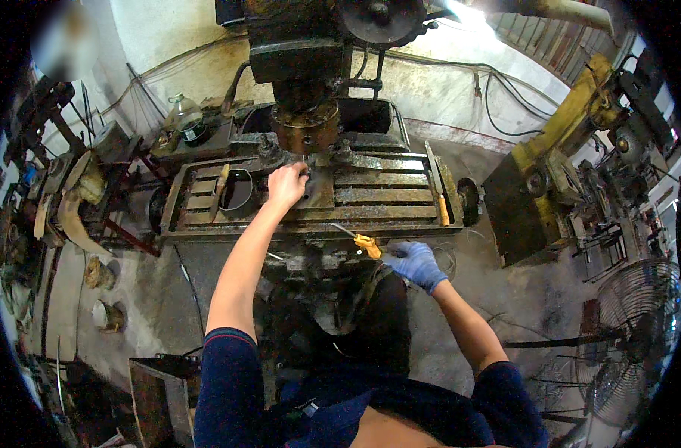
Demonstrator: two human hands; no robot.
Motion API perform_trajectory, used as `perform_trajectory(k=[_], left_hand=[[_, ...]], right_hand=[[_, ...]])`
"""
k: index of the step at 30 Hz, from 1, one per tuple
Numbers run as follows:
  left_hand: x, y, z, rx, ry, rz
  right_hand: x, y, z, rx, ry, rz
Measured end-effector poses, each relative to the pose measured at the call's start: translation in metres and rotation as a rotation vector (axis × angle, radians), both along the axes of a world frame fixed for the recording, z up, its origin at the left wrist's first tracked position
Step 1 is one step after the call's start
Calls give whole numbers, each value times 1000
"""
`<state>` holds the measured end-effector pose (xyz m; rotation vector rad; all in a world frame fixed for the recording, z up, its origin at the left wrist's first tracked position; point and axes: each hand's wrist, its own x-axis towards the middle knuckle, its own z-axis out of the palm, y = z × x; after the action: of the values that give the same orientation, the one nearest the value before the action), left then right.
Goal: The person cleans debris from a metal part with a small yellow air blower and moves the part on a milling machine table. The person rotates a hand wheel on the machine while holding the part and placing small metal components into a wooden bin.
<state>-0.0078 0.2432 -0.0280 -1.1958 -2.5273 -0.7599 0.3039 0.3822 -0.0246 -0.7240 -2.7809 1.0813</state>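
My bare left hand (pixel 286 187) reaches over the table (pixel 385 196) of a milling machine, just below the spindle head (pixel 307 127). Its fingers are curled at a flat metal plate (pixel 322 196); whatever they pinch is hidden. In a blue glove, my right hand (pixel 416 266) grips a yellow air blow gun (pixel 368 246) in front of the table, its thin nozzle aimed up and left. Left of my left hand sits a round pan (pixel 238 193) of dark liquid, with a yellow-handled brush (pixel 223 181) beside it. A file (pixel 439 190) with a yellow handle lies at the right end.
Clamps (pixel 269 151) stand on the table near the spindle. A handwheel (pixel 470 198) juts out at its right end. A large clear bottle (pixel 187 118) stands behind left. A floor fan (pixel 626 343) is at right, a yellow machine (pixel 538 142) behind it.
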Motion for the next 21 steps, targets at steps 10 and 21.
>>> perform_trajectory(k=[10, 21], left_hand=[[5, 23, -3, 52, -4, 45], [-35, 41, -24, 155, -186, -79]], right_hand=[[30, 32, 69, 140, 243, -84], [-7, 91, 365, 331, 1501, 318]])
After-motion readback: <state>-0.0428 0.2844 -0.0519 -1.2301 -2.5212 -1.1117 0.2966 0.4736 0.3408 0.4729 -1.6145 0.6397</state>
